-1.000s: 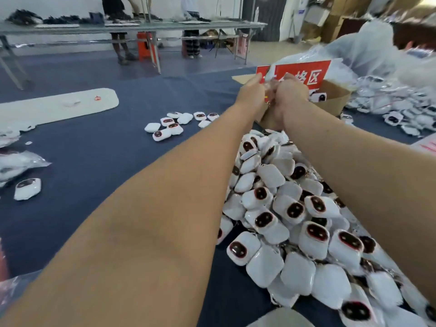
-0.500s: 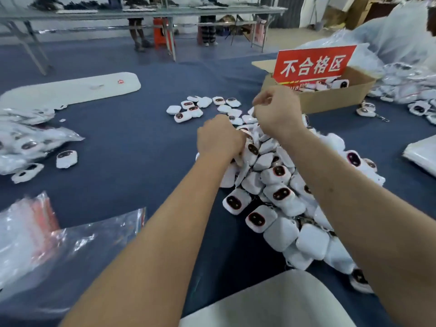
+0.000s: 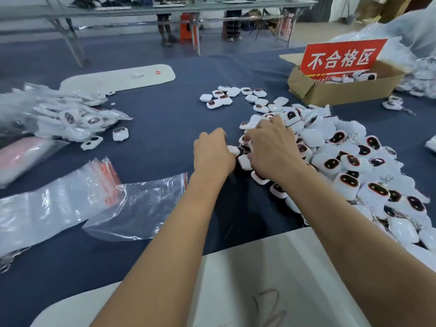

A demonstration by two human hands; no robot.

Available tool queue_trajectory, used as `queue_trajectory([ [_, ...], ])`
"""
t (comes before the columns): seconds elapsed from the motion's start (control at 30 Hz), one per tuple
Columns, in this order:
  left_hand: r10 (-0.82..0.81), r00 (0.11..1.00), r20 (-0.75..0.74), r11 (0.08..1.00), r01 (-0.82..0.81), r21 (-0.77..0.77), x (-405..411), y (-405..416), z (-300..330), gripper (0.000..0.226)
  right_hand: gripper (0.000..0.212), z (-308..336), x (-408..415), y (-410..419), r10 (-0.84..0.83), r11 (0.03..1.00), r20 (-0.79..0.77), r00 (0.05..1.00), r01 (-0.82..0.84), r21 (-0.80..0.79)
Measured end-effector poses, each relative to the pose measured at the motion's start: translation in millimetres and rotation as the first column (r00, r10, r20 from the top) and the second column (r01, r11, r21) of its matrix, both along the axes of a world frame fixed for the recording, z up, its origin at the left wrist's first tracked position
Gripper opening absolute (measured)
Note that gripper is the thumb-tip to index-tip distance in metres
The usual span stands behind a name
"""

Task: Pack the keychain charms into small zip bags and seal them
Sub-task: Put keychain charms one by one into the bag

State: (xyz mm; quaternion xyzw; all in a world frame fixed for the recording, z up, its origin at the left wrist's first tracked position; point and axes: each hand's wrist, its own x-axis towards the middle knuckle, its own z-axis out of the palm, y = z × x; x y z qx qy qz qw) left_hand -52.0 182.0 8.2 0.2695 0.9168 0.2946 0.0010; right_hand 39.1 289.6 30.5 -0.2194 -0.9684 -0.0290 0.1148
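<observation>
A dark blue cloth covers the work surface across the middle of the frame. Along the top runs a long grey folding table on metal legs — pale floor at upper right.

A cardboard box bearing a red sign with white Chinese characters sits on a blue-covered bench; beyond, people's legs stand behind a long grey table.
</observation>
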Motion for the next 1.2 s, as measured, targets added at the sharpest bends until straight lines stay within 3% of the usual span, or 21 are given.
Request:
queue_trajectory([
  [0.13, -0.061, 0.996, -0.060, 0.994, 0.056, -0.091, 5.0, -16.4, -4.0, 0.015, 0.017, -7.2, 6.2, -32.4, -0.060, 0.997, 0.074, 0.995, 0.056, 0.054],
  [0.2, -0.080, 0.989, -0.128, 0.991, 0.065, -0.117, 9.8, -18.2, -2.4, 0.013, 0.017, -12.3, 7.4, -45.4, -0.065, 0.998, -0.004, 0.998, 0.065, -0.018],
  [0.3, -0.135, 0.967, -0.215, 0.979, 0.098, -0.177, 20.5, -24.6, 4.2, 0.038, 0.034, -16.2, 11.3, -61.7, -0.042, 0.990, -0.206, 0.978, 0.013, -0.143],
  [0.4, -0.094, 0.986, -0.136, 0.994, 0.101, 0.043, 20.9, -47.9, 7.7, 0.039, 0.058, -17.2, 12.8, -69.7, 0.177, 0.960, -0.274, 0.945, -0.227, -0.163],
  [0.5, -0.020, 1.000, -0.019, 0.958, 0.024, 0.287, 22.5, -88.7, 2.4, 0.033, 0.036, -17.0, 9.9, -80.2, 0.271, 0.872, -0.379, 0.885, -0.392, -0.292],
  [0.57, 0.021, 0.991, 0.130, 0.871, -0.082, 0.485, 26.8, -118.5, -1.4, 0.022, 0.018, -20.4, 8.2, -95.7, 0.198, 0.766, -0.502, 0.842, -0.452, -0.456],
  [0.6, 0.012, 0.975, 0.223, 0.809, -0.140, 0.571, 29.9, -130.8, -3.9, 0.016, 0.016, -23.8, 6.8, -104.1, 0.127, 0.669, -0.539, 0.833, -0.473, -0.573],
  [0.67, -0.039, 0.926, 0.376, 0.702, -0.242, 0.670, 34.5, -148.8, -11.6, 0.005, 0.025, -32.7, 5.8, -115.7, -0.031, 0.356, -0.542, 0.840, -0.497, -0.791],
  [0.73, -0.095, 0.881, 0.464, 0.663, -0.291, 0.689, 36.2, -160.5, -20.1, 0.005, 0.032, -42.6, 8.6, -120.6, -0.061, 0.085, -0.521, 0.852, -0.515, -0.853],
  [0.8, -0.164, 0.838, 0.521, 0.638, -0.313, 0.704, 35.6, -167.4, -23.9, 0.006, 0.029, -49.5, 11.1, -119.3, -0.019, -0.051, -0.531, 0.847, -0.531, -0.846],
  [0.9, -0.228, 0.793, 0.565, 0.609, -0.337, 0.718, 32.6, -170.6, -23.6, 0.011, 0.026, -53.1, 10.7, -114.4, -0.010, -0.164, -0.527, 0.850, -0.521, -0.837],
  [1.2, -0.205, 0.756, 0.621, 0.595, -0.408, 0.693, 28.3, -167.9, -24.7, 0.021, 0.023, -55.3, 8.5, -113.7, -0.017, -0.226, -0.516, 0.856, -0.506, -0.832],
])
